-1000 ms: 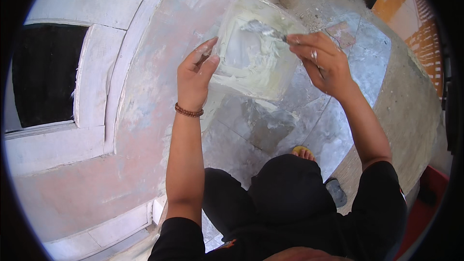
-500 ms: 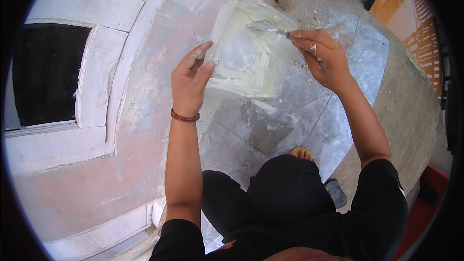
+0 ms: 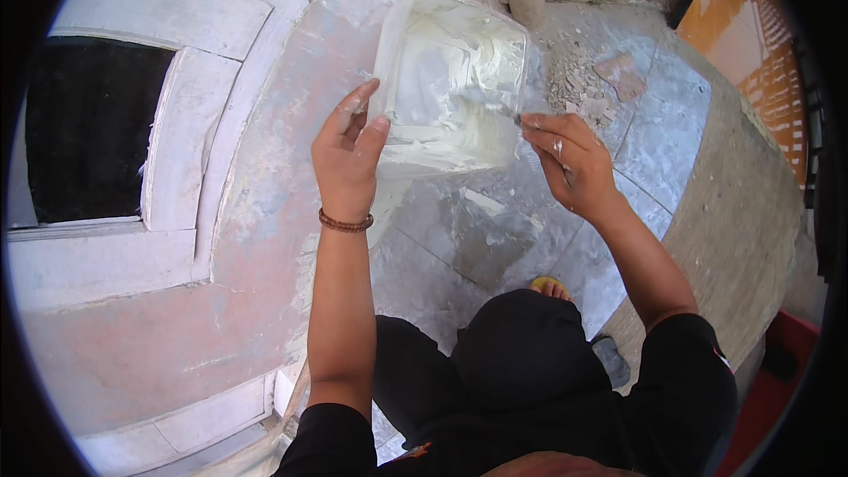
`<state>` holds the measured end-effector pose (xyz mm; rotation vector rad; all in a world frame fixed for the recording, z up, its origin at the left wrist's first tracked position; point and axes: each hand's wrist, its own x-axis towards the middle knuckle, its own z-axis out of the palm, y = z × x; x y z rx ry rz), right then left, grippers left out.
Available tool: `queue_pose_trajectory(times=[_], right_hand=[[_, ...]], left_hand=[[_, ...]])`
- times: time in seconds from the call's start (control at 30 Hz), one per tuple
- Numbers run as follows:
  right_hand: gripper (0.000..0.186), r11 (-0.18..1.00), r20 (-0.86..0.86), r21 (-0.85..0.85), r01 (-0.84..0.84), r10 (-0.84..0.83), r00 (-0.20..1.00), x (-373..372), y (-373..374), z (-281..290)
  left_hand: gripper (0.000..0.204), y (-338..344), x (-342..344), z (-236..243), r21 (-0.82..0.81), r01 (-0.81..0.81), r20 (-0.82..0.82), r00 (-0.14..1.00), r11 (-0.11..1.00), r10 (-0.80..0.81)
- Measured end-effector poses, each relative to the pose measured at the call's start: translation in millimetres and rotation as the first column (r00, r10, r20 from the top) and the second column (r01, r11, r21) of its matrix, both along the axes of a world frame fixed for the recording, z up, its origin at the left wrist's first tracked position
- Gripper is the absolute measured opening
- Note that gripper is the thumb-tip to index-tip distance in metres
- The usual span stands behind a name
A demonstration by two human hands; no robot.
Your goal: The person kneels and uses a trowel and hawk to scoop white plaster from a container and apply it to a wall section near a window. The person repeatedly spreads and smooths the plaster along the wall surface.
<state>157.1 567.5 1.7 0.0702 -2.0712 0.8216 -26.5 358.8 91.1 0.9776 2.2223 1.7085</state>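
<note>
A square, translucent plastic tub (image 3: pixel 527 49) stands in front of me, its inner walls and bottom smeared with pale, creamy putty (image 3: pixel 442 129). My left hand (image 3: pixel 347 159), a brown beaded bracelet at its wrist, grips the tub's left side between thumb and fingers. In my right hand (image 3: pixel 570 159) is a putty knife (image 3: pixel 488 104), pinched by the handle at the tub's right rim. Its blade reaches down into the tub and is blurred, so I cannot tell how much putty is on it. White smears mark the fingers of both hands.
A pinkish, patchy wall (image 3: pixel 274 177) with a white window frame (image 3: pixel 190 141) rises on the left. Smeared grey tiles (image 3: pixel 415 238) lie below, with rubble (image 3: pixel 583 93) and a broken pinkish piece (image 3: pixel 621 77) beyond the tub. A concrete ledge (image 3: pixel 715 238) runs along the right.
My right hand has moved nearer and slightly left, bringing the putty knife from the tub's far part to its right middle. My left hand stays on the tub's side.
</note>
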Motion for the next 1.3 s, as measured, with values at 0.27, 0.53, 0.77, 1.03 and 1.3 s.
queue_pose_trajectory(times=[0.27, 0.53, 0.77, 1.03, 1.3], right_hand=[[0.029, 0.962, 0.029, -0.042, 0.269, -0.267, 0.963, -8, 28, -3], [0.033, 0.995, -0.027, 0.099, 0.008, -0.005, 1.000, 4, 29, 10], [0.045, 0.892, -0.051, 0.448, 0.067, -0.049, 0.997, -23, 93, 49], [0.044, 0.889, -0.053, 0.454, 0.059, -0.039, 0.998, -19, 86, 62], [0.041, 0.891, 0.011, 0.435, 0.127, -0.146, 0.989, -19, 96, 40]], left_hand=[[0.042, -2, 9, 4, 0.015, -0.011, -0.046, 0.999, 1.000, 0.012], [0.042, -1, 8, 5, -0.028, -0.039, -0.071, 0.997, 0.999, 0.037], [0.041, 4, 7, 29, -0.092, 0.008, -0.112, 0.994, 0.996, -0.018], [0.039, 12, 14, 42, -0.161, -0.011, -0.158, 0.987, 0.987, -0.015], [0.041, 5, 7, 52, -0.017, 0.011, -0.084, 0.996, 1.000, -0.012]])
